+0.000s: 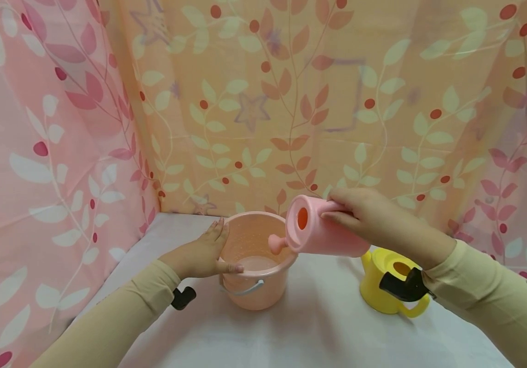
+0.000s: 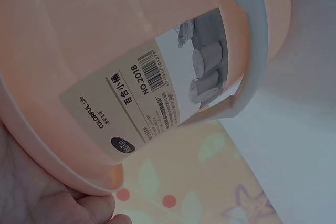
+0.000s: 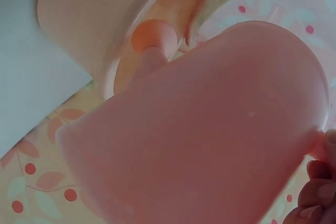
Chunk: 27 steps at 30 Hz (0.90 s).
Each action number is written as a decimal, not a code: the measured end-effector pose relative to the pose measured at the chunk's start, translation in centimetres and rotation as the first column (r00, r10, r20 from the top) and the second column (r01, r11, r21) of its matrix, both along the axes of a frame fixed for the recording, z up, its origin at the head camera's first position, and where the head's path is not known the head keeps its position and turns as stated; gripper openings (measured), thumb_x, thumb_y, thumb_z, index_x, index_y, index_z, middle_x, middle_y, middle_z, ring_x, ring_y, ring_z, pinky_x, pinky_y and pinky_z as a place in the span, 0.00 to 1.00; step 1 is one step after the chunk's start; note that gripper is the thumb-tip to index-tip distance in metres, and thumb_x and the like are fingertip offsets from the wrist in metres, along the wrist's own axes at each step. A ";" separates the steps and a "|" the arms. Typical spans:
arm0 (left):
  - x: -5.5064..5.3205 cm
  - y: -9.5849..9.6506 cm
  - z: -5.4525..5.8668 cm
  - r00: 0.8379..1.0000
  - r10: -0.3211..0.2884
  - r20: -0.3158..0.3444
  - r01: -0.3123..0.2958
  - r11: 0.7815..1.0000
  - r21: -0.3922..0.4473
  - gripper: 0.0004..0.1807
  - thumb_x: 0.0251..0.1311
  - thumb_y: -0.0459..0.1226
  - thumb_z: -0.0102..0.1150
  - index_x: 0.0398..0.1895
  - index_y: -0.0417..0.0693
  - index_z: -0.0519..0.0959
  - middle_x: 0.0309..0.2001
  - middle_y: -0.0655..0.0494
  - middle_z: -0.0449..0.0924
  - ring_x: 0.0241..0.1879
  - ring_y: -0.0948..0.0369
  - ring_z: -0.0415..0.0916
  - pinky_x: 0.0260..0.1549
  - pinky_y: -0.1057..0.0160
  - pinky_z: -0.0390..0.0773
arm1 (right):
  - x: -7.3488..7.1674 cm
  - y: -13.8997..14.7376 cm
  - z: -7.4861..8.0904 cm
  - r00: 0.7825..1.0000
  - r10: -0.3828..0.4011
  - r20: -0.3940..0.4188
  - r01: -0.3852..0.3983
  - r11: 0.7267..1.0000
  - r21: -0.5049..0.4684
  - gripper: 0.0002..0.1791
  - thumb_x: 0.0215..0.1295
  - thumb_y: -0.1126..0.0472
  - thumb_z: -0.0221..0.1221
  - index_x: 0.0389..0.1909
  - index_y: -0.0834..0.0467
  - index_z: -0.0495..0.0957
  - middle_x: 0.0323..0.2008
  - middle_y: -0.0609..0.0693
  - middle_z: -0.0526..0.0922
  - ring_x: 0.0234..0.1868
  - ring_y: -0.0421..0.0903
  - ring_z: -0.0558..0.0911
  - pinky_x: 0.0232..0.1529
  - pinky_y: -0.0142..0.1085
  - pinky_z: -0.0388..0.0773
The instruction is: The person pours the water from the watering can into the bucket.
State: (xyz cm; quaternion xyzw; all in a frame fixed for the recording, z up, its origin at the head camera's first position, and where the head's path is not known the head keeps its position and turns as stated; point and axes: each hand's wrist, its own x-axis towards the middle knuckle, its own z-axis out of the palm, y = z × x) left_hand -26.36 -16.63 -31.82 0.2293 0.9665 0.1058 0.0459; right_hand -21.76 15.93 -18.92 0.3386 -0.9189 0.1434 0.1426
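My right hand [image 1: 352, 209] grips the handle of a pink watering can [image 1: 329, 237]. The can is tipped left, its rose [image 1: 277, 244] just inside the rim of a peach bucket [image 1: 256, 291]. I cannot make out any water flowing. Against the left side of the bucket's rim rests my left hand [image 1: 201, 255], fingers extended and thumb lying along the near rim. In the left wrist view the bucket's outer wall carries a printed label [image 2: 152, 82]. Its pale blue handle [image 1: 245, 290] hangs down in front. The right wrist view shows the can's body [image 3: 210, 129] large.
A yellow watering can [image 1: 383, 291] stands on the white tabletop [image 1: 314, 327] at the right, partly hidden by the right wrist's black camera mount [image 1: 401, 286]. Leaf-patterned curtains [image 1: 254, 128] close off the back and both sides.
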 end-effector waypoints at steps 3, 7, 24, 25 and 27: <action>0.0 0.0 -0.1 1.000 0.000 0.000 0.000 1.000 0.000 0.66 0.42 0.74 0.44 0.70 0.33 0.38 0.70 0.37 0.29 0.70 0.46 0.29 0.65 0.48 0.45 | -0.1 -0.1 0.1 1.000 0.012 -0.004 -0.012 1.000 -0.001 0.07 0.58 0.56 0.62 0.28 0.52 0.73 0.21 0.42 0.73 0.27 0.42 0.72 0.27 0.33 0.72; 0.0 0.0 -0.2 1.000 -0.009 -0.007 0.009 1.000 0.008 0.65 0.43 0.73 0.45 0.69 0.32 0.39 0.70 0.37 0.30 0.69 0.44 0.30 0.65 0.47 0.45 | -0.2 -0.2 0.3 1.000 0.024 -0.019 -0.024 1.000 0.003 0.07 0.58 0.57 0.62 0.27 0.53 0.73 0.21 0.43 0.72 0.26 0.41 0.71 0.27 0.33 0.72; -0.1 -0.1 -0.2 1.000 -0.012 -0.005 0.012 1.000 0.003 0.65 0.44 0.73 0.45 0.70 0.33 0.39 0.70 0.37 0.29 0.69 0.44 0.29 0.65 0.48 0.45 | -0.4 -0.8 0.9 1.000 0.020 0.005 -0.020 1.000 0.016 0.09 0.58 0.58 0.61 0.25 0.53 0.71 0.19 0.44 0.69 0.24 0.42 0.69 0.24 0.33 0.70; -0.1 0.0 -0.2 1.000 -0.013 -0.004 0.013 1.000 0.004 0.65 0.44 0.73 0.45 0.70 0.33 0.39 0.70 0.37 0.29 0.69 0.44 0.29 0.65 0.48 0.44 | -0.4 -0.8 0.9 1.000 0.019 0.005 -0.019 1.000 0.018 0.09 0.58 0.58 0.61 0.25 0.53 0.71 0.19 0.44 0.69 0.24 0.42 0.70 0.25 0.33 0.70; -0.1 -0.1 -0.2 1.000 -0.016 -0.005 0.016 1.000 0.005 0.65 0.44 0.73 0.45 0.70 0.33 0.39 0.70 0.37 0.29 0.69 0.44 0.29 0.65 0.48 0.44 | -0.5 -0.9 1.0 1.000 0.019 0.004 -0.019 1.000 0.023 0.08 0.58 0.58 0.61 0.25 0.53 0.71 0.19 0.44 0.69 0.25 0.42 0.70 0.25 0.33 0.70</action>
